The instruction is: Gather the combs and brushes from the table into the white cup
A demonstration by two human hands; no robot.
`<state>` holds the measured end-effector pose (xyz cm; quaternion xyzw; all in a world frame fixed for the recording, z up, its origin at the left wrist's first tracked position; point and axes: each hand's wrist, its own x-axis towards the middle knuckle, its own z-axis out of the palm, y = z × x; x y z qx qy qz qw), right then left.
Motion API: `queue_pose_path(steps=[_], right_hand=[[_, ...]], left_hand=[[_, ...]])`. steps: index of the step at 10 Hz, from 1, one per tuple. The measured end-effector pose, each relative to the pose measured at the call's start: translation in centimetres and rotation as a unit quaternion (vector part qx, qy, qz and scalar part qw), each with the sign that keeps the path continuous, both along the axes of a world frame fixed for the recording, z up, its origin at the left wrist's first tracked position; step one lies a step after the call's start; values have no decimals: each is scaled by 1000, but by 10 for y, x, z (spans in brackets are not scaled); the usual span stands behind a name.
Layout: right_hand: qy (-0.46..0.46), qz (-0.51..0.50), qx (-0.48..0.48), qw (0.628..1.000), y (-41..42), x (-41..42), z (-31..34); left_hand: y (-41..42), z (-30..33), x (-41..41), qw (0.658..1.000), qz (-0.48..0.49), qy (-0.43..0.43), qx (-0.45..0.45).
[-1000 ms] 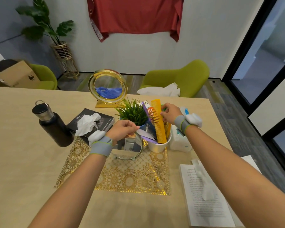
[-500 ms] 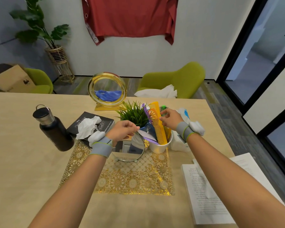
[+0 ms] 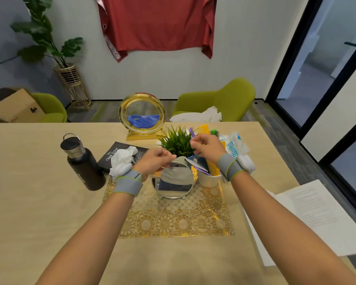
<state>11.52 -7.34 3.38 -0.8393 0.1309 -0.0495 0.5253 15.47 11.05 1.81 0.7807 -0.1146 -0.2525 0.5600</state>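
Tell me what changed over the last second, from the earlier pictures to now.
The right hand let go of the combs in the white cup and moved left, toward the left hand, now in front of the small green plant. The left hand stayed curled at the top edge of the round mirror. The combs, cup, black bottle and gold mat kept their places.
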Motion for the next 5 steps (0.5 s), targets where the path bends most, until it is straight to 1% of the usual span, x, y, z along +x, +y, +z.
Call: queue_pose_path(steps=[1,3,4,5], right_hand=[[-6,7,15,1000,19,-3,-1],[-9,0,41,999,47,-20,-12],[-2,8,47,999,58,-32,-16],[2,8,36,999,66,-43,-17]], left_hand=[[11,1,0,1000,-4,0,-18],[33,0,-6,997,36,23,-64],[41,-2,-15,995,60,47,-58],[46,-9,-26,996,53,53,-57]])
